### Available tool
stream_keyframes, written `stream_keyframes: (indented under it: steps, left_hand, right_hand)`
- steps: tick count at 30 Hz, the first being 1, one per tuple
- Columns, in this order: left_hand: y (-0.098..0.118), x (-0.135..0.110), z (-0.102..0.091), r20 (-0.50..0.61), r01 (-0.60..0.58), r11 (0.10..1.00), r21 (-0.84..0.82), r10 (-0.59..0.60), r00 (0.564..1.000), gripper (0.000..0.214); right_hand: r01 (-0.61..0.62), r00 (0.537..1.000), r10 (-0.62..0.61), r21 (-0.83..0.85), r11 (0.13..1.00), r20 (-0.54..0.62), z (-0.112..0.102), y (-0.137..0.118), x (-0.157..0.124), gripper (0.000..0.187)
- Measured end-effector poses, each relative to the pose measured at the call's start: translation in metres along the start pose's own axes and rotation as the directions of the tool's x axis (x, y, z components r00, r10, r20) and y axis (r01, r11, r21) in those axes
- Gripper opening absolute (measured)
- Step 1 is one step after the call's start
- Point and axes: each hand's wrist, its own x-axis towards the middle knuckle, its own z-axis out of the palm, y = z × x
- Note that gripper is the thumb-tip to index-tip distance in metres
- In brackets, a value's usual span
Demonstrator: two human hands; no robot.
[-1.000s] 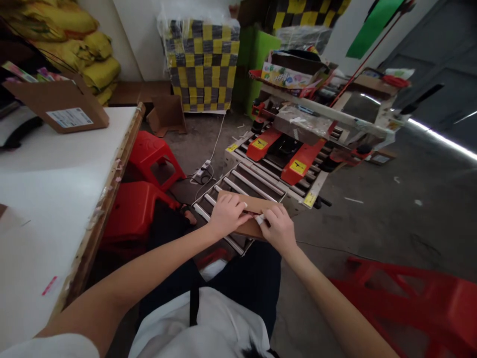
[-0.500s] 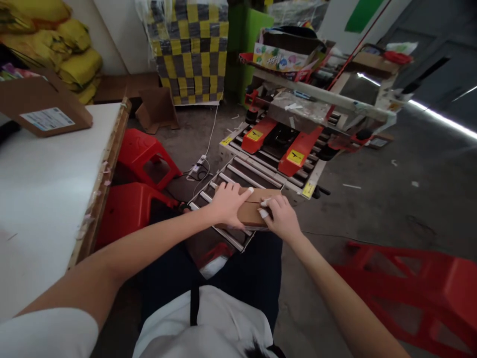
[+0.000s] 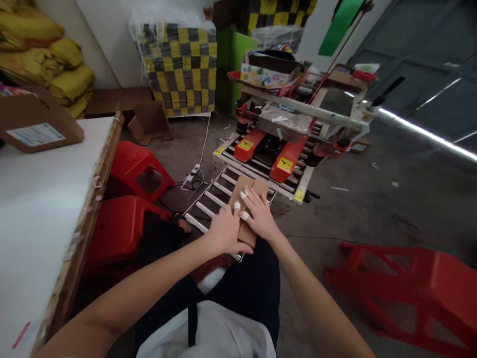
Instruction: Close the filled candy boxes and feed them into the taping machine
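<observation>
A closed brown cardboard box [image 3: 241,188] lies on the roller conveyor [image 3: 204,207] in front of me, its long side running away toward the machine. A seam runs along its top. My left hand [image 3: 224,231] grips the box's left side, with its thumb across the near end and its index finger on top. Flat on the top, fingers stretched out, lies my right hand [image 3: 260,216]. White covers wrap some fingertips of both hands. The hands hide much of the box's middle.
Ahead stands a carton-sealing machine [image 3: 284,166] with orange plates and rollers. On the left are a white table [image 3: 48,194] and red stools [image 3: 139,166]. Another red stool [image 3: 421,278] is at right. A power strip [image 3: 194,172] with cables lies on the floor.
The box has turned from crosswise to pointing toward the machine. My right hand has gone from bent fingers at its right end to lying flat on top. The view has shifted slightly.
</observation>
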Motion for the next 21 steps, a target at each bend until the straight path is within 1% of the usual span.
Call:
stream_keyframes:
  steps: [2, 4, 5, 7, 8, 10, 12, 13, 14, 15, 16, 17, 18, 20, 21]
  left_hand:
    - [-0.005, -0.01, 0.001, 0.028, 0.021, 0.998, -0.066, -0.019, 0.999, 0.114]
    - [-0.013, -0.016, 0.007, 0.072, 0.064, 0.987, -0.149, -0.054, 0.996, 0.12]
    - [-0.017, -0.016, 0.012, 0.112, 0.086, 0.978, -0.19, -0.065, 0.992, 0.126]
    - [-0.027, -0.014, 0.022, 0.166, 0.084, 0.968, -0.238, -0.044, 0.985, 0.129]
    - [-0.031, -0.012, 0.026, 0.176, 0.076, 0.963, -0.257, -0.03, 0.984, 0.128]
    - [-0.041, -0.008, 0.033, 0.167, 0.051, 0.951, -0.305, 0.001, 0.986, 0.129]
    - [-0.051, -0.005, 0.036, 0.151, 0.015, 0.92, -0.391, 0.048, 0.987, 0.131]
    - [-0.056, -0.004, 0.037, 0.136, -0.008, 0.892, -0.453, 0.078, 0.988, 0.13]
    - [-0.06, -0.003, 0.039, 0.108, -0.028, 0.851, -0.525, 0.099, 0.989, 0.125]
    - [-0.064, -0.002, 0.043, 0.067, -0.036, 0.799, -0.601, 0.095, 0.993, 0.117]
    - [-0.068, -0.001, 0.049, 0.022, -0.032, 0.74, -0.672, 0.064, 0.998, 0.108]
    - [-0.071, 0.0, 0.058, -0.022, -0.02, 0.68, -0.733, 0.005, 1.0, 0.098]
    - [-0.074, 0.0, 0.07, -0.059, -0.004, 0.624, -0.781, -0.067, 0.996, 0.088]
    - [-0.081, -0.002, 0.098, -0.098, 0.023, 0.534, -0.845, -0.198, 0.975, 0.075]
    - [-0.085, -0.006, 0.113, -0.105, 0.031, 0.499, -0.866, -0.242, 0.965, 0.071]
  right_hand:
    - [0.012, 0.998, -0.011, -0.015, 1.0, 0.061, -0.009, -0.001, 0.0, 0.067]
    - [0.018, 0.996, -0.016, -0.022, 1.0, 0.083, -0.008, -0.011, -0.01, 0.079]
    - [0.041, 0.994, -0.039, -0.014, 0.999, 0.105, -0.003, -0.016, -0.017, 0.086]
    - [0.078, 0.987, -0.075, -0.015, 0.997, 0.139, 0.015, -0.021, -0.032, 0.108]
    - [0.115, 0.982, -0.11, -0.023, 0.993, 0.154, 0.024, -0.02, -0.038, 0.112]
    - [0.118, 0.979, -0.102, -0.081, 0.99, 0.176, 0.039, -0.012, -0.044, 0.102]
    - [0.102, 0.98, -0.076, -0.135, 0.986, 0.183, 0.043, -0.006, -0.041, 0.093]
    - [0.103, 0.979, -0.075, -0.144, 0.984, 0.19, 0.041, -0.004, -0.038, 0.093]
    - [0.104, 0.977, -0.074, -0.144, 0.984, 0.199, 0.037, -0.003, -0.032, 0.098]
    - [0.095, 0.976, -0.065, -0.139, 0.986, 0.208, 0.032, -0.002, -0.025, 0.105]
    - [0.07, 0.976, -0.04, -0.137, 0.988, 0.214, 0.026, -0.001, -0.016, 0.113]
    - [0.031, 0.976, 0.001, -0.141, 0.99, 0.218, 0.02, 0.002, -0.006, 0.116]
    - [-0.02, 0.975, 0.054, -0.155, 0.988, 0.216, 0.013, 0.006, 0.007, 0.116]
    - [-0.125, 0.966, 0.166, -0.205, 0.971, 0.197, 0.001, 0.022, 0.04, 0.106]
    - [-0.167, 0.961, 0.212, -0.233, 0.958, 0.181, -0.005, 0.033, 0.059, 0.099]
